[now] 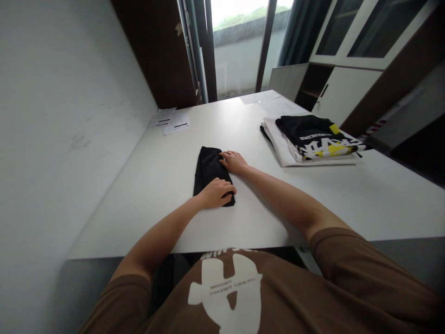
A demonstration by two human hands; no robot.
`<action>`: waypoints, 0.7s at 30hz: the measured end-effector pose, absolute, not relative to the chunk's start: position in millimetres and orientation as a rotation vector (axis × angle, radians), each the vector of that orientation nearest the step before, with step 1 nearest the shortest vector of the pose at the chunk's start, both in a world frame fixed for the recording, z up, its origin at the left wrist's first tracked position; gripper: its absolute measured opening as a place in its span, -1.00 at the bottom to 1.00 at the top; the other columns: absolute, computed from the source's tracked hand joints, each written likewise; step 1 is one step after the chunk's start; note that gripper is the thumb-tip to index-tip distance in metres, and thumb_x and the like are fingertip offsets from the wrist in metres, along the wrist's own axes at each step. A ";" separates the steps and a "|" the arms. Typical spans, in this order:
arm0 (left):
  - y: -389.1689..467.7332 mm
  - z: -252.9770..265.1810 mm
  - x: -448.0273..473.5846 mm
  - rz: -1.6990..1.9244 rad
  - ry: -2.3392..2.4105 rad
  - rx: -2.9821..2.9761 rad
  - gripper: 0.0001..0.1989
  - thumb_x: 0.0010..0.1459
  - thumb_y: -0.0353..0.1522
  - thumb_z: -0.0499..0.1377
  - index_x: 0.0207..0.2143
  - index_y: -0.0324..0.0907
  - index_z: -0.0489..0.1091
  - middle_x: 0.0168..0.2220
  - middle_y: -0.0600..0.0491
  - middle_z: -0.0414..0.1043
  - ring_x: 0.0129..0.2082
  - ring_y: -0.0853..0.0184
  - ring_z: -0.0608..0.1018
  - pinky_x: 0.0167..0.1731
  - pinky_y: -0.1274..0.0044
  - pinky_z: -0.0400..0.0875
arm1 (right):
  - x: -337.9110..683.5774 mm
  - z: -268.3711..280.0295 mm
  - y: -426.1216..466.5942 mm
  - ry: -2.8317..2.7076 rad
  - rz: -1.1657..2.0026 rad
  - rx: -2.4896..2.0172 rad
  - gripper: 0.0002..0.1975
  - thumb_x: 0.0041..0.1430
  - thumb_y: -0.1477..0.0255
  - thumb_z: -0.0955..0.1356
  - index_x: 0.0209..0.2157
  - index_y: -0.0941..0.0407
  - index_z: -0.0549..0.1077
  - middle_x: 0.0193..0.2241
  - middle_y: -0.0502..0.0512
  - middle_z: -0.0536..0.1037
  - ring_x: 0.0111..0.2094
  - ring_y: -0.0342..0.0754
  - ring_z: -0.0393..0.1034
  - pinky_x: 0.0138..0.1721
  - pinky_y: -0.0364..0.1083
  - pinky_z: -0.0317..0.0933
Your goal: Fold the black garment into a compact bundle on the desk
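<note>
A folded black cloth garment (207, 162) lies in a narrow strip on the white table in front of me; its exact kind cannot be told. My left hand (216, 192) rests across its near end, fingers curled over the right edge. Higher up along that same edge, my right hand (234, 162) lies with its fingertips on the fabric and its fingers stretched out. Part of the near end is hidden under the left hand.
To the right on the table (167, 171) sits a stack of folded clothes, with a black printed T-shirt (306, 127) on top and white cloth (274, 134) beneath. Papers (177, 121) lie at the far left, and more sheets (278, 104) at the back. A wall (69, 116) borders the left side.
</note>
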State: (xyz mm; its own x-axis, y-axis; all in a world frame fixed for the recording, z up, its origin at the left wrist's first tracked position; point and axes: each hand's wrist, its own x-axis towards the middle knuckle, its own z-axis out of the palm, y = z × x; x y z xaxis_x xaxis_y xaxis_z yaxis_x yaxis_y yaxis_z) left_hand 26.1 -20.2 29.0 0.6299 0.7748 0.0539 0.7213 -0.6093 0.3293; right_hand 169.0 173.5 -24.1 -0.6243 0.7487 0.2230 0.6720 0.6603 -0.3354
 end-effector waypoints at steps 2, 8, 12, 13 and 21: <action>-20.4 29.2 26.0 0.278 1.212 2.576 -0.81 0.42 -0.40 0.16 -0.01 -0.07 0.54 -0.03 0.01 0.68 0.02 0.17 0.64 0.06 0.30 0.32 | 169.2 -23.9 173.3 -2.532 0.319 -1.124 -0.45 0.60 0.18 0.28 0.47 0.03 0.44 0.43 0.21 0.49 0.46 0.23 0.31 0.50 0.22 0.14; -21.3 30.7 26.7 0.273 1.212 2.578 -0.82 0.43 -0.40 0.15 -0.02 -0.08 0.54 -0.02 0.01 0.68 0.02 0.17 0.64 0.06 0.30 0.32 | 169.5 -22.9 172.5 -2.535 0.311 -1.120 -0.44 0.59 0.17 0.27 0.47 0.06 0.44 0.43 0.22 0.49 0.46 0.24 0.32 0.50 0.22 0.14; -21.0 30.9 27.3 0.266 1.215 2.585 -0.82 0.44 -0.39 0.15 -0.01 -0.09 0.54 -0.02 0.00 0.68 0.02 0.17 0.64 0.06 0.30 0.33 | 169.0 -21.6 171.7 -2.541 0.311 -1.123 -0.44 0.59 0.18 0.27 0.47 0.07 0.44 0.43 0.22 0.49 0.46 0.24 0.33 0.50 0.22 0.15; -20.9 30.8 27.3 0.261 1.216 2.586 -0.81 0.44 -0.39 0.15 -0.01 -0.08 0.54 -0.02 0.00 0.68 0.02 0.17 0.64 0.06 0.29 0.33 | 168.9 -21.0 171.4 -2.542 0.311 -1.127 -0.44 0.59 0.18 0.27 0.46 0.06 0.44 0.43 0.22 0.49 0.46 0.24 0.32 0.50 0.21 0.15; -21.2 30.5 27.2 0.265 1.218 2.588 -0.81 0.44 -0.39 0.16 -0.01 -0.09 0.55 -0.02 0.00 0.67 0.03 0.17 0.64 0.08 0.29 0.33 | 169.0 -22.1 172.1 -2.546 0.298 -1.130 -0.45 0.60 0.18 0.27 0.47 0.04 0.43 0.43 0.19 0.49 0.47 0.22 0.32 0.50 0.20 0.15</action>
